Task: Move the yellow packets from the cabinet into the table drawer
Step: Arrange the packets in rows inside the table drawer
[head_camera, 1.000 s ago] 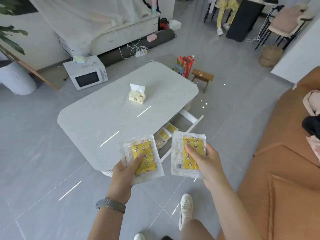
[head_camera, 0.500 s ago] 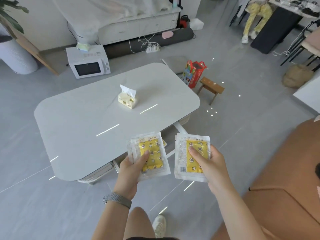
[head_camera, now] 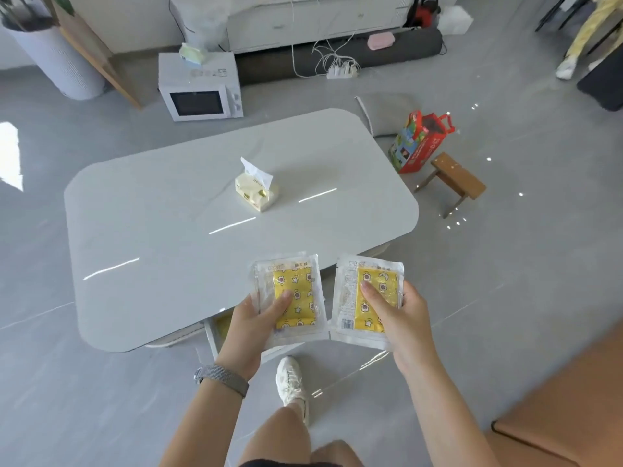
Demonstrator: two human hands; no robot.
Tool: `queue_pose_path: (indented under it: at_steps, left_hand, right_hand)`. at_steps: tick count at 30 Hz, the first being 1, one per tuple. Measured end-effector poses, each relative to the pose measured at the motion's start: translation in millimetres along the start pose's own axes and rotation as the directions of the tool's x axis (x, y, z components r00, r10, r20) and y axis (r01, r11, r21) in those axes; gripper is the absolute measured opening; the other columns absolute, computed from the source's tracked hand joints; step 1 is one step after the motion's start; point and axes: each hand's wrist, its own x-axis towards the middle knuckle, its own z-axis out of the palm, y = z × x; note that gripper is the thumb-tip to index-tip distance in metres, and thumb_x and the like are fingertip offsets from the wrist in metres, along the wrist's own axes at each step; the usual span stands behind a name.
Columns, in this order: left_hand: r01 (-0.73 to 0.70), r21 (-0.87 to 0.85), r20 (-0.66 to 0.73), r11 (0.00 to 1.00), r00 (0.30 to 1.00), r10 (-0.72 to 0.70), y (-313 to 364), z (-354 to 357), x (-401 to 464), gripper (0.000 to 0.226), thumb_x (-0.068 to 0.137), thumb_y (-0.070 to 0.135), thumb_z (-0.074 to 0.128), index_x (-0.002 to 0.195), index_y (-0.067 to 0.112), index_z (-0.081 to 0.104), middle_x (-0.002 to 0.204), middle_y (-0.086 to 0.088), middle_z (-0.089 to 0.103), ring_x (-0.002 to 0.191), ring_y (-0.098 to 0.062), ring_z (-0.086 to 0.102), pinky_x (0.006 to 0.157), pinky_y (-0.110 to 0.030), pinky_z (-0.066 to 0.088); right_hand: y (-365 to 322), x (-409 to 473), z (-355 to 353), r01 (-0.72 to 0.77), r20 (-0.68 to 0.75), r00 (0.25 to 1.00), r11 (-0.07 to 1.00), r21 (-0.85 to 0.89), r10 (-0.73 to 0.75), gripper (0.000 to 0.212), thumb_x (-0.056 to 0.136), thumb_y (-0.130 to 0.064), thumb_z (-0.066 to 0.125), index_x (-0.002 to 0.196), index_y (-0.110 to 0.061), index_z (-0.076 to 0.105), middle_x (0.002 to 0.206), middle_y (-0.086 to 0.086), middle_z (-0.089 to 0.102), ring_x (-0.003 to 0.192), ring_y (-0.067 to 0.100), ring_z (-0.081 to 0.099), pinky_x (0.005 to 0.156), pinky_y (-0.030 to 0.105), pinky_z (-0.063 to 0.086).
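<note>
**Now Two Yellow Packets Are Almost at the Drawer**

Right by the near edge of the tabletop (head_camera: 168, 214), the person holds one yellow packet in each hand. The left hand (head_camera: 249, 326) grips the left packet (head_camera: 290, 298), thumb on top and fingers under it. The right hand (head_camera: 397, 318) grips the right packet (head_camera: 365, 298) the same way. The two hands are side by side, and the packets nearly touch at their bottom corners.

Each packet is a flat clear bag with a yellow pad inside. They look light and soft, and the shiny plastic could slip. Holding near the middle, with the thumb pressing the yellow part, seems a good way to keep them flat. The thin clear edges would bend if pinched alone.

Just under the near edge of the tabletop, the table drawer (head_camera: 215, 335) peeks out, mostly hidden behind the hands. Something yellow shows inside it, so some packets may be in there already.

On the middle of the tabletop sits a tissue pack (head_camera: 257, 193). Beyond the far edge of the tabletop, a microwave (head_camera: 200, 87) stands on the floor. Off its far right corner are a red bag (head_camera: 418, 143) and a little wooden stool (head_camera: 455, 180). The cabinet cannot be picked out here.
</note>
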Motion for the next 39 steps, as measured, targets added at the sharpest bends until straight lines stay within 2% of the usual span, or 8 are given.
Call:
queue_pose_path:
  at_steps: [7,15,21,27,34,36,38,39]
  left_hand:
    - [0.022,0.035,-0.023,0.999,1.000,-0.021,-17,38,59,0.024,0.090,0.018,0.065,0.112,0.006,0.067,0.102,-0.010,0.076,0.095,-0.026,0.074,0.081,-0.037,0.060]
    - [0.009,-0.032,-0.098,0.999,0.995,-0.012,-77,58,100,0.026,0.080,0.021,0.068,0.105,0.011,0.068,0.096,-0.005,0.078,0.087,-0.020,0.075,0.065,-0.023,0.059]
    - [0.016,-0.064,-0.178,0.998,0.984,-0.027,-154,69,127,0.041,0.073,0.030,0.071,0.107,0.009,0.068,0.098,-0.008,0.077,0.092,-0.025,0.074,0.083,-0.039,0.057]
    - [0.014,0.009,-0.184,1.000,0.983,-0.012,-225,70,194,0.028,0.081,0.025,0.070,0.102,0.007,0.070,0.095,-0.011,0.077,0.091,-0.026,0.074,0.087,-0.043,0.057]
    - [-0.023,0.089,-0.120,0.996,0.992,0.034,-296,65,286,0.082,0.064,0.053,0.081,0.108,-0.013,0.059,0.099,-0.030,0.068,0.088,-0.038,0.066,0.095,-0.062,0.047]
    - [-0.030,0.092,-0.145,0.995,0.988,0.044,-312,67,305,0.068,0.072,0.045,0.079,0.106,-0.010,0.061,0.099,-0.032,0.067,0.088,-0.041,0.066,0.093,-0.057,0.052]
    - [-0.062,0.138,-0.165,0.988,0.983,0.085,-326,67,322,0.045,0.083,0.036,0.073,0.088,-0.007,0.060,0.081,-0.031,0.060,0.075,-0.046,0.056,0.073,-0.043,0.057]
    - [-0.087,0.177,-0.165,0.980,0.979,0.116,-331,65,329,0.042,0.086,0.034,0.071,0.080,-0.005,0.055,0.071,-0.023,0.051,0.066,-0.039,0.046,0.063,-0.035,0.049]
  right_hand:
    - [11,73,-23,-0.035,-0.008,0.999,0.999,0.012,0.035,0.015,0.083,-0.017,0.076,0.096,-0.016,0.068,0.080,-0.007,0.075,0.073,0.009,0.072,0.060,0.023,0.057]
    - [73,125,-45,-0.078,0.070,0.994,0.994,-0.076,0.084,0.018,0.082,-0.019,0.078,0.098,-0.019,0.069,0.090,0.000,0.076,0.085,0.019,0.073,0.077,0.037,0.059]
    - [135,167,-71,-0.071,0.120,0.989,0.989,-0.127,0.086,0.020,0.081,-0.019,0.078,0.099,-0.016,0.069,0.090,0.001,0.076,0.087,0.020,0.073,0.078,0.039,0.060]
    - [224,234,-79,-0.067,0.109,0.991,0.990,-0.121,0.080,0.021,0.080,-0.022,0.078,0.099,-0.018,0.069,0.091,0.002,0.076,0.088,0.024,0.073,0.081,0.043,0.060]
    - [309,306,-60,-0.008,0.203,0.979,0.995,-0.101,0.028,0.021,0.080,-0.023,0.077,0.100,-0.017,0.070,0.092,0.000,0.076,0.088,0.020,0.073,0.084,0.044,0.059]
    - [324,323,-51,0.012,0.227,0.974,0.997,-0.078,0.006,0.020,0.080,-0.022,0.077,0.099,-0.018,0.070,0.092,-0.001,0.076,0.088,0.018,0.073,0.080,0.039,0.059]
    - [336,339,-42,0.046,0.245,0.969,0.997,-0.060,-0.030,0.018,0.082,-0.021,0.076,0.098,-0.018,0.070,0.092,-0.001,0.076,0.087,0.017,0.073,0.079,0.036,0.058]
    - [342,347,-39,0.077,0.251,0.966,0.995,-0.062,-0.059,0.016,0.082,-0.021,0.076,0.097,-0.019,0.070,0.091,-0.002,0.076,0.087,0.016,0.073,0.079,0.036,0.057]
